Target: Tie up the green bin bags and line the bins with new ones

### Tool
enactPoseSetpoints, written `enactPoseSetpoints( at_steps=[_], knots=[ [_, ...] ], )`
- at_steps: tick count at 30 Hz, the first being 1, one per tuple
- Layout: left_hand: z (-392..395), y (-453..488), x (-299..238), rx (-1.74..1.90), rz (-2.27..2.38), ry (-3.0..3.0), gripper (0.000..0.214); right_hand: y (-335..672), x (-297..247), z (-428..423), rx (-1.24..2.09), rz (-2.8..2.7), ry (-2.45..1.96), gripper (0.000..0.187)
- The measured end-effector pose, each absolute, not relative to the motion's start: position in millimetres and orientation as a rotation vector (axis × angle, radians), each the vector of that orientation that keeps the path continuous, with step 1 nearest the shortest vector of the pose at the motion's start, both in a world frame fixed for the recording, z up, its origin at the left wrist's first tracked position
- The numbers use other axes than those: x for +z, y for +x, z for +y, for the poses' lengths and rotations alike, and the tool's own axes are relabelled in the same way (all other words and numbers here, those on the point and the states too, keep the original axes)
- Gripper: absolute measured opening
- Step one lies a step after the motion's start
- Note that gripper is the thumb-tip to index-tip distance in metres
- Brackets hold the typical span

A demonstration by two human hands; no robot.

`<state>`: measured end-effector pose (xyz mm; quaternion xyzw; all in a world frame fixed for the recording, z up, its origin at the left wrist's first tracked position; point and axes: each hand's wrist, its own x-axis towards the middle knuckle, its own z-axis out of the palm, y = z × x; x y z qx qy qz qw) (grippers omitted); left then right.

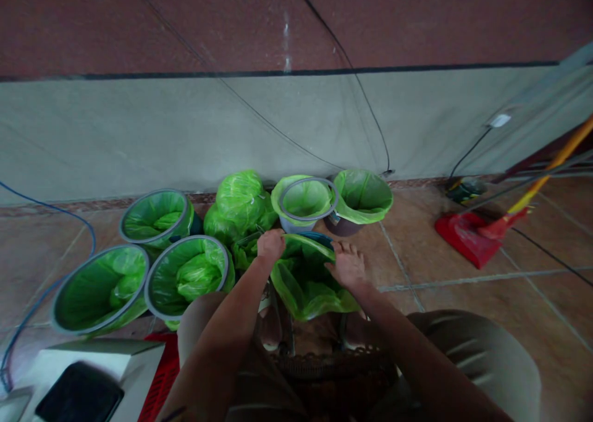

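Between my knees stands a bin whose blue rim (315, 236) shows behind a green bin liner (308, 292). The liner hangs wide at the mouth, its near edge folded outward toward me. My left hand (271, 244) is closed on the left edge of the liner. On the opposite side, my right hand (348, 262) grips the liner's right edge, knuckles up and thumb hidden. Just behind, a loose grey ring (334, 207) rests across a light bin lined in green (296, 225). Beside it is a dark bin (343, 226) with a green liner.
At left stand ringed bins, a back one (124, 224), a front one (60, 311) and a nearer one (148, 286). Stuffed green bags (241, 196) lean at the wall. A red dustpan (467, 236) lies right; a white box (111, 360) and red crate (162, 372) sit lower left.
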<state>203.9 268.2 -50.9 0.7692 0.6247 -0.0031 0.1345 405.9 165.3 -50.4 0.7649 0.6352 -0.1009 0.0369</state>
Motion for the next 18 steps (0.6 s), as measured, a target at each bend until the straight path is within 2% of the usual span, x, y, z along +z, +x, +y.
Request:
enactPoseSetpoints(
  at_steps=[4,10,18],
  knots=[
    [269.3,201.8,-52.1,-0.032,1.792,2.238,0.033,398.7,-58.9,178.0,-0.419,1.947,2.294,0.029],
    [271.6,195.2,-59.1,-0.072,1.745,2.256,0.032,440.3,-61.7,183.3,-0.557,1.788,2.432,0.035],
    [281.5,194.2,-65.4,0.231,1.727,1.950,0.029,466.7,-77.1,181.5,-0.778,1.996,2.718,0.032]
  ],
)
